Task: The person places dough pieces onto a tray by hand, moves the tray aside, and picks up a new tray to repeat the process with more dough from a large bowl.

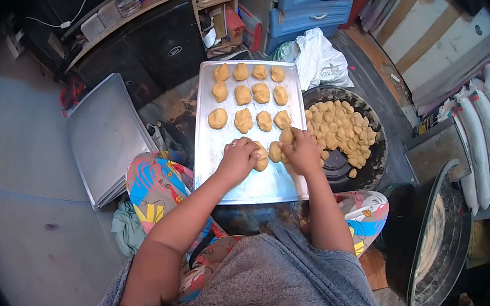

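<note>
A metal baking tray rests in front of me, with rows of brown dough balls on its far part. My left hand curls its fingers over a dough piece near the middle of the tray. Over by the tray's right edge, my right hand has its fingers closed around a dough piece; another lump lies against its fingertips. The undersides of both hands are hidden.
Right of the tray stands a round black basin heaped with small dough lumps. Stacked metal trays lean at the left. White plastic bags, blue drawers and a large dark tub surround the spot.
</note>
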Demonstrator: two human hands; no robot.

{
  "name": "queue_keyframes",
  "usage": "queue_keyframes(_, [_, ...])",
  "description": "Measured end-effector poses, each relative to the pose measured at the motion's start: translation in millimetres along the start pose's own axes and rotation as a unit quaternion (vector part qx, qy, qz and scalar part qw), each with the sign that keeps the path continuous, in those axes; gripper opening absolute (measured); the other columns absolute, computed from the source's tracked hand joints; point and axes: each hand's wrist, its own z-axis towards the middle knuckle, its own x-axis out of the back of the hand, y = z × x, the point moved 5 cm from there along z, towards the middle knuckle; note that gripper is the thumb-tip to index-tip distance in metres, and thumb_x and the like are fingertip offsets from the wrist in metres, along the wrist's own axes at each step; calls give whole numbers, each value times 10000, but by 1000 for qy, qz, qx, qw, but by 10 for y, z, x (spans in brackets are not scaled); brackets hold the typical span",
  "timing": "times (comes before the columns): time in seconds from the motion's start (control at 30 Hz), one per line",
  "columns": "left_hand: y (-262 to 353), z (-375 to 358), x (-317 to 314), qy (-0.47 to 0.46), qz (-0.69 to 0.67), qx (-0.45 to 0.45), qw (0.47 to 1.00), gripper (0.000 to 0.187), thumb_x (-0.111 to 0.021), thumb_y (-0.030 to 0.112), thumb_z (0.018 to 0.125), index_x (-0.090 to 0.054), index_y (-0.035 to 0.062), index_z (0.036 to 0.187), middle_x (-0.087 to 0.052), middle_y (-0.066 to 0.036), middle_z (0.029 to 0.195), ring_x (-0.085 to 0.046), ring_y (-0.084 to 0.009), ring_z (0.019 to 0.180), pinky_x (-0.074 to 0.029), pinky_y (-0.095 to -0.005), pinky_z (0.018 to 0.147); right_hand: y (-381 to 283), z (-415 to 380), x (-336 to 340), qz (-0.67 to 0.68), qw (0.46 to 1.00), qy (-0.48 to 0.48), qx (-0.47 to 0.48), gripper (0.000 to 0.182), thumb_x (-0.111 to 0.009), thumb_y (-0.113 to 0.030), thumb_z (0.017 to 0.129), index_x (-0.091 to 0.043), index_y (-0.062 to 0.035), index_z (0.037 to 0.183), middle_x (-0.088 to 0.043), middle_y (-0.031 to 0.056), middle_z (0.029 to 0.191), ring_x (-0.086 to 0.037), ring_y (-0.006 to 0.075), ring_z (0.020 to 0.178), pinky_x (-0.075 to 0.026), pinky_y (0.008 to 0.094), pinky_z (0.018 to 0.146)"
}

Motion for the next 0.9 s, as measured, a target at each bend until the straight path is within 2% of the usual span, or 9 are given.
queue_keyframes(0.17, [-125, -213, 96, -49, -69, 53, 995, 186, -632, 185, 810, -615, 36, 919, -578, -136, 958, -557, -303, 944, -413, -392, 851, -17, -147, -228, 47, 981, -189, 10, 425, -720, -341, 665, -622, -122, 1015, -642, 39, 818, -541, 247, 979, -286, 431, 911])
queue_keyframes(0.23, [-293, -265, 178, -14, -123, 102, 987, 177, -631, 168, 810, -602, 23, 907, -577, -150, 936, -567, -313, 911, -430, -388, 825, -143, -164, -167, 59, 985, -159, 21, 429, -735, -334, 656, -602, -113, 999, -638, 57, 802, -574, 243, 916, -357, 422, 861])
queue_keyframes(0.33, [-469, -289, 395, 83, -169, 172, 967, 142, -618, 117, 818, -573, -5, 875, -578, -175, 904, -585, -335, 840, -464, -392, 765, -469, -207, 114, 261, 965, 31, 10, 385, -725, -278, 704, -582, -106, 1018, -637, 114, 775, -615, 272, 743, -467, 388, 686])
queue_keyframes(0.43, [-438, -250, 602, 140, -106, 162, 971, 123, -616, 105, 813, -576, 2, 867, -573, -168, 917, -582, -348, 843, -465, -406, 766, -794, -245, -78, 220, 971, 42, 82, 322, -709, -245, 737, -592, -113, 1006, -647, 124, 800, -616, 287, 770, -461, 393, 706])
queue_keyframes(0.5, [-464, -273, 652, 179, -39, 125, 975, 109, -614, 98, 808, -581, 10, 863, -569, -165, 925, -581, -354, 844, -467, -413, 766, -883, -306, -492, -22, 984, -110, 140, 338, -703, -284, 744, -614, -125, 1029, -639, 99, 878, -598, 269, 876, -416, 409, 805])
queue_keyframes(0.6, [-579, -254, 510, 56, 55, 72, 994, 139, -627, 101, 778, -591, 47, 900, -564, -148, 958, -572, -348, 900, -469, -422, 799, -910, -411, -393, -31, 983, -80, 162, 382, -705, -318, 734, -612, -155, 1066, -613, 70, 989, -548, 234, 1009, -363, 392, 869])
queue_keyframes(0.7, [-593, -174, 613, 57, -10, 156, 986, 196, -630, 121, 786, -584, 49, 962, -563, -154, 989, -557, -364, 958, -461, -422, 830, -882, -555, -134, 4, 984, -97, 152, 434, -719, -302, 716, -589, -157, 1104, -577, 50, 1065, -514, 234, 1066, -353, 410, 870])
queue_keyframes(0.77, [-728, -32, 642, 165, -9, 122, 979, 341, -618, 127, 819, -546, 35, 1140, -543, -185, 1105, -551, -369, 1012, -451, -413, 876, -875, -703, -157, -53, 958, -203, 195, 476, -728, -287, 697, -568, -153, 1124, -577, 42, 1069, -503, 237, 1083, -353, 408, 868])
queue_keyframes(0.9, [-824, 263, 627, 157, -23, 97, 983, 422, -630, 128, 815, -535, 52, 1219, -534, -186, 1138, -543, -361, 1033, -444, -402, 903, -768, -642, -232, 9, 975, -149, 163, 419, -725, -218, 714, -567, -127, 1092, -614, 94, 982, -583, 250, 937, -401, 385, 820])
